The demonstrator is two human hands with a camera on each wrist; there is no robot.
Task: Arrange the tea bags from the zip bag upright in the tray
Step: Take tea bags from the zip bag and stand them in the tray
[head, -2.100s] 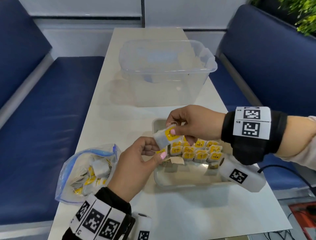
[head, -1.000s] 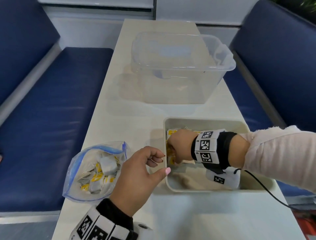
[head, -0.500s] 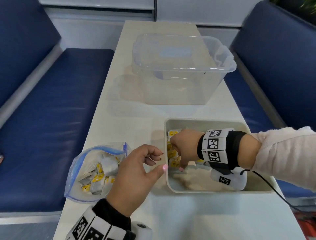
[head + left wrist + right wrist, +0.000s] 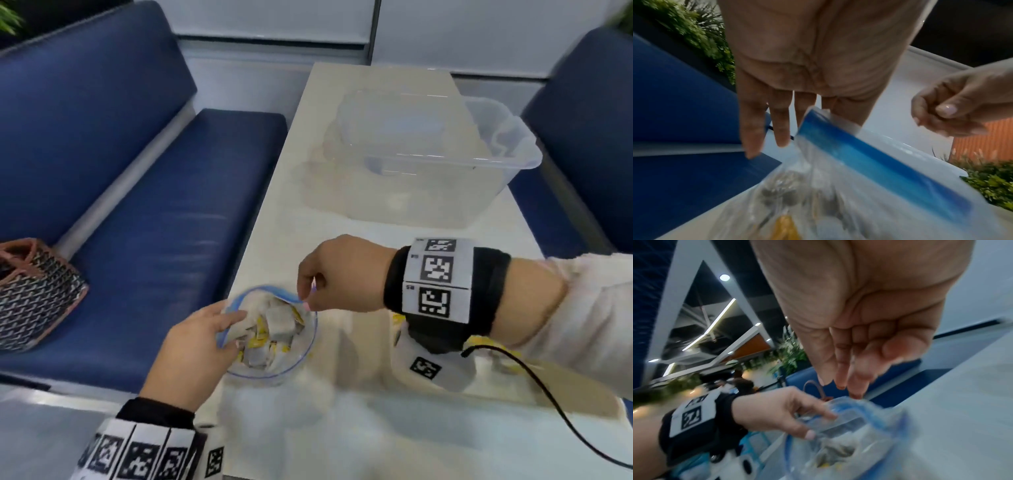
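Zip bag (image 4: 274,334) is seen on the worktop (image 4: 359,428) near its left edge, mouth spread wide, blue zip strip ringing the opening. Inside, tea bags (image 4: 279,325) are piled loose w/ white sachets and yellow tags, none upright.

Left hand (image 4: 191,356) is placed at the bag's near-left rim. In the left wrist view the rim w/ blue strip is pinched between thumb and fingers (image 4: 781,129), so the mouth is held open. Two fingers are extended down outside the plastic.

Right hand (image 4: 339,277) is held just above the far rim of the bag. Its fingers are bunched, tips pointing down toward the opening; thumb is pressed against the fingertips. Nothing is seen between them. In the right wrist view the tips are just over the blue strip; contact w/ it cannot be told because of blur.

Tray (image 4: 513,387) is mostly hidden under the right forearm, at the worktop's right side; only yellow tag bits are seen there.

A clear plastic tub (image 4: 435,161) stands farther back on the worktop. A woven bag (image 4: 34,294) lies on the blue bench seat (image 4: 154,240) to the left.
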